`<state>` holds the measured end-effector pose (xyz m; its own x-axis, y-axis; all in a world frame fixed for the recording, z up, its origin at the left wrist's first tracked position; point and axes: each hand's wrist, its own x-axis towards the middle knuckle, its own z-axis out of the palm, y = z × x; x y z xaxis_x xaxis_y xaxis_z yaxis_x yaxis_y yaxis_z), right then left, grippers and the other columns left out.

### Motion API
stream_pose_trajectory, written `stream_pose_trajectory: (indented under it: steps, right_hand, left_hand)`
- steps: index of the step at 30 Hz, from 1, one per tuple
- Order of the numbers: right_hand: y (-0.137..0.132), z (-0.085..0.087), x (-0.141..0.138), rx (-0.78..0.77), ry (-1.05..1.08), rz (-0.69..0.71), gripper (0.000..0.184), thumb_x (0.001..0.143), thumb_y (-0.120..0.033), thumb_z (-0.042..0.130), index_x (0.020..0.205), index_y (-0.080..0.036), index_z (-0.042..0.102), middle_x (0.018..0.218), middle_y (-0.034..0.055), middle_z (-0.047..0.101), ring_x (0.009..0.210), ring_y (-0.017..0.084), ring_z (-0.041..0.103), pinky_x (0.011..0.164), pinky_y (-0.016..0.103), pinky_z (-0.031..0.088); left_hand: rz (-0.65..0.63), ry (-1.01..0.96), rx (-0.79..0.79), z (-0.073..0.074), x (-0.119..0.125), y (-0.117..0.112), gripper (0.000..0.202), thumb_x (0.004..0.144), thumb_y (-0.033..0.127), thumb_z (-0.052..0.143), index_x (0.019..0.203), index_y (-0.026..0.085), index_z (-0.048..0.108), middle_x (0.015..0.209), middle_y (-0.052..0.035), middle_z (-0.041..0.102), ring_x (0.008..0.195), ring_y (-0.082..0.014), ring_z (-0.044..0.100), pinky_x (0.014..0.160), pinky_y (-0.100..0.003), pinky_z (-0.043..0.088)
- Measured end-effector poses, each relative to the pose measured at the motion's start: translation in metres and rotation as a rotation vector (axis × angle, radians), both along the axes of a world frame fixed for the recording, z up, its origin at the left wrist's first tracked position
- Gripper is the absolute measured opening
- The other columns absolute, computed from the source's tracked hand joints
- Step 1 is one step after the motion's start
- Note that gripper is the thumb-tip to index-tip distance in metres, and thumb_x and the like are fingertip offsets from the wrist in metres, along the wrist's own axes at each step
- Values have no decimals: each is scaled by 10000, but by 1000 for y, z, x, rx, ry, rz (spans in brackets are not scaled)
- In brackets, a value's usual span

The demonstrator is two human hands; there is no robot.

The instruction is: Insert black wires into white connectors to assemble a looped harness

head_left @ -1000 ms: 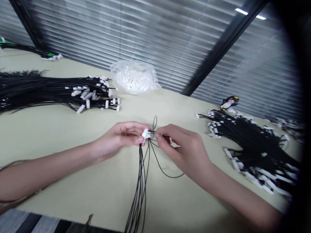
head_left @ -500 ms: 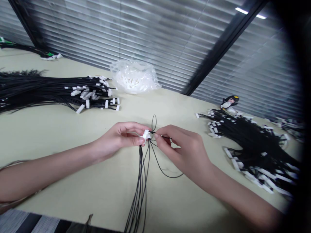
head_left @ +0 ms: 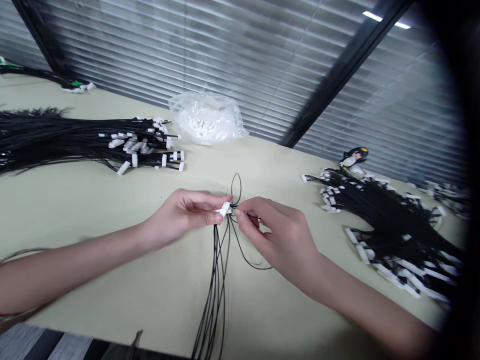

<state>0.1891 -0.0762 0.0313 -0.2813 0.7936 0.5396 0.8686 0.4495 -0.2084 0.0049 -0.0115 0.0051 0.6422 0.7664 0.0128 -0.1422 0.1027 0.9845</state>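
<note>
Between thumb and fingers, my left hand (head_left: pixel 193 210) grips a white plastic connector (head_left: pixel 225 209) above the table. Several thin black wires (head_left: pixel 218 280) hang from the connector toward the table's front edge. A small loop of black wire (head_left: pixel 236 184) stands up behind it. On the connector's right side, my right hand (head_left: pixel 277 230) pinches a black wire (head_left: pixel 255 216) close to the housing. Another wire curves down beneath that hand. Whether the pinched wire's end sits inside the connector cannot be made out.
Bundled black cables with white connectors (head_left: pixel 75 137) lie at the left. More such cables (head_left: pixel 386 215) are heaped at the right, beside a penguin figure (head_left: pixel 353 159). A clear plastic bag (head_left: pixel 208 120) of small white parts rests near the blinds (head_left: pixel 232 55).
My right hand has shifted slightly left, bringing its fingertips closer to the connector. The wire loop has moved a little left and grown slightly taller. My left hand keeps its grip.
</note>
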Motion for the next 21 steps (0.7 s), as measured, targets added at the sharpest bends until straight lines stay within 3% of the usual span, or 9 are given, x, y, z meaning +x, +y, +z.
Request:
stream_pose_trajectory:
  steps: [13,21]
  right_hand:
    - [4,-3,0,-5,-49,-10,160,856,-262,453,805,-161,565,701,-47,532,642,-34,451,629,96,306]
    - [21,1,18,-65,-196,-140,347,827,-451,479,1084,-218,471,925,-9,530,822,43,471,689,146,326]
  left_hand:
    - [15,38,39,0,-1,-1,308,737,208,679,1045,210,661,982,-31,687,876,-140,630,832,-254,486]
    - [60,118,188,6,-1,0,229,756,223,658,979,180,629,845,-17,650,798,-116,614,745,-206,468]
